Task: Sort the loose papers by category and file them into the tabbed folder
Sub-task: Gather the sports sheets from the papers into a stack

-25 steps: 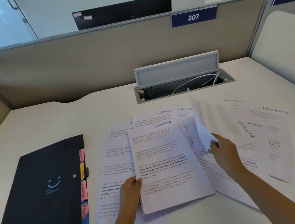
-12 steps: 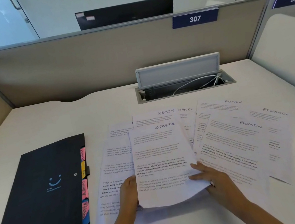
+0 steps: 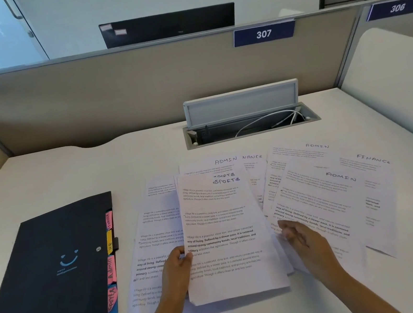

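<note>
White "SPORTS" sheets [image 3: 227, 235] in left hand [image 3: 174, 271]

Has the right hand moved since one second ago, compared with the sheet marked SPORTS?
Yes. The right hand came down from the spread papers on the right and toward the person, and now sits at the right edge of the SPORTS sheet.

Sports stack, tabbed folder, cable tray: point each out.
Sports stack [image 3: 227, 235], head view, middle of top sheet.
Tabbed folder [image 3: 42, 281], head view, black front cover.
Cable tray [image 3: 241, 104], head view, raised lid.
</note>
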The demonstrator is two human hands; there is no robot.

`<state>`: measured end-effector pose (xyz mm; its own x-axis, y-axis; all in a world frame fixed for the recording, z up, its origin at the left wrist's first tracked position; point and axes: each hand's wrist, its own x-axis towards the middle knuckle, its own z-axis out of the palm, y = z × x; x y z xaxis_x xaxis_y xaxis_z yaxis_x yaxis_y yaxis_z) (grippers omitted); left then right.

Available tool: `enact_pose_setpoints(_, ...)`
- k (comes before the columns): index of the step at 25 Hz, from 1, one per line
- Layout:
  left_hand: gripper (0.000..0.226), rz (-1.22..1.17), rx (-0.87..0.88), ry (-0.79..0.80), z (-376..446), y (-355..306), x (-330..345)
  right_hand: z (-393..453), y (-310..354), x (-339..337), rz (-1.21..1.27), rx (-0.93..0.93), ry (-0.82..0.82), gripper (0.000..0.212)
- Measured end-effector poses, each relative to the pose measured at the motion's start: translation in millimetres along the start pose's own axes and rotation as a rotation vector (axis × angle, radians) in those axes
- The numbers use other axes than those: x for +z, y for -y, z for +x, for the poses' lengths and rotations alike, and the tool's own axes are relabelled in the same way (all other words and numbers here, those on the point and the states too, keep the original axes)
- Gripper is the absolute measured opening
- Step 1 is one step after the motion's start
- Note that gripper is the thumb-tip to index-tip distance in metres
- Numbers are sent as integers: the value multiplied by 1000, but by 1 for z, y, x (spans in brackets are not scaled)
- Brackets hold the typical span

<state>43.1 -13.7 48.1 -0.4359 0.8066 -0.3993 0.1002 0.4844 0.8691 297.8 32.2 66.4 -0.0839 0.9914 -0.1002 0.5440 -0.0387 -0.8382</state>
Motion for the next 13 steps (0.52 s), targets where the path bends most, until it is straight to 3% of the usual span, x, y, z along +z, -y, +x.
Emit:
enact_pose_setpoints(3, 17, -74, 24, 25, -7, -4, -2, 3, 9, 3, 25, 112, 108, 42)
enact_pose_setpoints(7, 15, -95, 118, 85, -25, -15, 0, 6, 19, 7, 96, 196, 91, 43)
enact_pose_setpoints(11, 15, -20, 362, 31, -36, -39, 4, 4, 41, -3, 213, 75, 47, 26)
enact_pose_setpoints(13, 21, -36, 448, -1, -39, -51, 9, 3, 49, -6, 239, -14, 15, 38)
